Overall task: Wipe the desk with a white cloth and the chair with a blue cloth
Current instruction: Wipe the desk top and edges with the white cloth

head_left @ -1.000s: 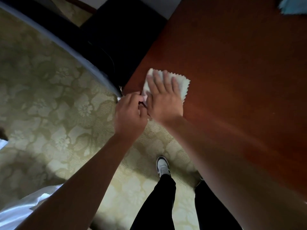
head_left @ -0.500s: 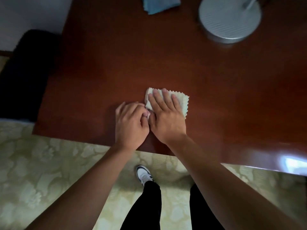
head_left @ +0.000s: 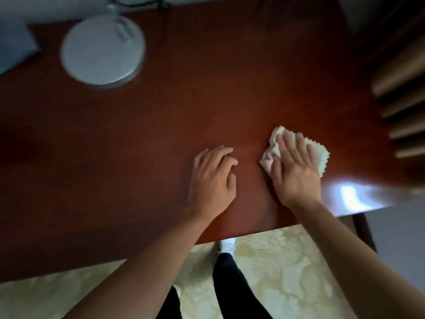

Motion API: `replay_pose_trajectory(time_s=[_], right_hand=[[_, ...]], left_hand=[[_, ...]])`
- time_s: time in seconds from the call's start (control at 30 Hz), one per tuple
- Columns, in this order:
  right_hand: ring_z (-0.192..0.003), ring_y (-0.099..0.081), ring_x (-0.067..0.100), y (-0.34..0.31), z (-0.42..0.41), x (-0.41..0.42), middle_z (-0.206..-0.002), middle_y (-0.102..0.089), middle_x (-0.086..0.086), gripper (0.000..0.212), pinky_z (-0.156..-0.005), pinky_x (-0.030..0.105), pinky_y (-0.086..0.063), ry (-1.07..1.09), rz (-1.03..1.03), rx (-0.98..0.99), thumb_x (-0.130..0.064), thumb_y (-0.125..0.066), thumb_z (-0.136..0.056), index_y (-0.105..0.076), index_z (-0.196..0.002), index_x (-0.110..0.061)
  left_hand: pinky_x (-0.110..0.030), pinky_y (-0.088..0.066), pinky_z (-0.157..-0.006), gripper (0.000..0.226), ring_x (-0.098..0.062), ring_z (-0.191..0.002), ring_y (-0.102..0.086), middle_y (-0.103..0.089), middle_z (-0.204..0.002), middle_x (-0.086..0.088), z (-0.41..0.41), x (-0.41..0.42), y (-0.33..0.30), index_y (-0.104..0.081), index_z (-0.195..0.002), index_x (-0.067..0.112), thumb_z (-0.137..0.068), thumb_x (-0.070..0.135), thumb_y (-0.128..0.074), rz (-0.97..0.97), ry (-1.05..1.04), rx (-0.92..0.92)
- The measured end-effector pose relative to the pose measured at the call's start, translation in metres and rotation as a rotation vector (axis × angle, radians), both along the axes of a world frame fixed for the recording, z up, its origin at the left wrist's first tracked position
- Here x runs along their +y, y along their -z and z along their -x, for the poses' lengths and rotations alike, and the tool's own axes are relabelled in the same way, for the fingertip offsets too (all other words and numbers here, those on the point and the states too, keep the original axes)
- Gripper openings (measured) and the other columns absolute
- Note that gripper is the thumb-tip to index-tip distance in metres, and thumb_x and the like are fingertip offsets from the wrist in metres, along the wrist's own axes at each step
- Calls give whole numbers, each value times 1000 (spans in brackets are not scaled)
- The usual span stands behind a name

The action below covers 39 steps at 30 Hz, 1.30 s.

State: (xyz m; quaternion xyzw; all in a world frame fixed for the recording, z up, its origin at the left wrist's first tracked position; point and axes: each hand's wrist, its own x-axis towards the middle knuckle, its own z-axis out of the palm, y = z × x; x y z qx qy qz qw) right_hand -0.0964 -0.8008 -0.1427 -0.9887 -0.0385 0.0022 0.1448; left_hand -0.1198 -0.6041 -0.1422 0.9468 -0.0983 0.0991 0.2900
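Clearly we were in the first step, wiping the bench point(head_left: 207, 107) with the white cloth point(head_left: 320, 155). Our right hand point(head_left: 295, 166) lay flat on the cloth, its fingers point(head_left: 299, 140) straight and close together, pressing it to the wood rather than gripping it; the cloth was bunched at its left side under the thumb and spread out past the little finger, near the bench's right front corner. Our left hand point(head_left: 212, 178) rested on the bare wood just to the left, apart from the cloth, its fingers point(head_left: 224, 153) loosely curled and holding nothing. At the far left edge a blue shape point(head_left: 16, 44) lay beyond the round grey lamp base point(head_left: 103, 49); we took it for the blue cloth, though blur kept us from being sure. Slatted wood point(head_left: 400, 93) stood at the right, which may have been the chair, but we could not tell. We judged the bench only partly done, since the cloth sat at one corner and much of the top stretched away to the left and back. The next move, in our view, called for steady downward pressure through the flat palm while sliding the cloth across the rest of the top, keeping clear of the lamp base, and minding that the bunched edge did not roll under. The chair step was not yet begun.
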Motion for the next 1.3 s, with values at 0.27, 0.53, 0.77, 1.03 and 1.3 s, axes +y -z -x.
replay_pose_trajectory(time_s=[0.27, 0.53, 0.77, 1.03, 1.3], right_hand=[[-139, -30, 35, 0, -18, -158, -150, -37, 14, 44, -112, 52, -24, 579, 44, -14, -24, -27, -104, -40, -141, -5], [-146, -24, 34, -1, 41, -27, -154, -35, 5, 50, -119, 50, -18, -135, -53, 29, -34, -32, -102, -40, -147, -15], [-149, -11, 30, -3, -46, -60, -160, -24, 3, 50, -120, 47, -8, 165, 18, 68, -34, -30, -104, -27, -152, -19], [-149, -10, 27, 4, -7, 89, -159, -24, 1, 64, -121, 48, -3, -496, 56, 94, -45, -35, -96, -23, -152, -18], [-148, -15, 29, 6, -114, -46, -159, -26, 2, 50, -120, 45, -10, 163, 75, 30, -36, -28, -104, -29, -152, -21]], left_hand=[[-42, -27, -117, 33, -19, -137, -44, -57, -139, -5, -16, -76, 7, -60, -124, 10, -96, 21, -47, -135, 67, 128], [-38, -40, -108, 38, -24, -129, -52, -61, -132, -8, -18, -73, 7, -61, -124, 6, -99, 25, -39, 51, -60, 112], [-38, -42, -106, 33, -20, -124, -53, -59, -131, -6, -16, -75, 0, -60, -123, 8, -98, 22, -43, 180, -162, 104], [-41, -38, -108, 32, -25, -123, -54, -59, -130, -9, -50, 9, -1, -62, -118, 6, -92, 16, -48, 176, -442, 84], [-46, -26, -117, 40, -25, -142, -37, -51, -144, -8, -60, -1, 11, -53, -134, 9, -95, 18, -51, -162, -297, 126]])
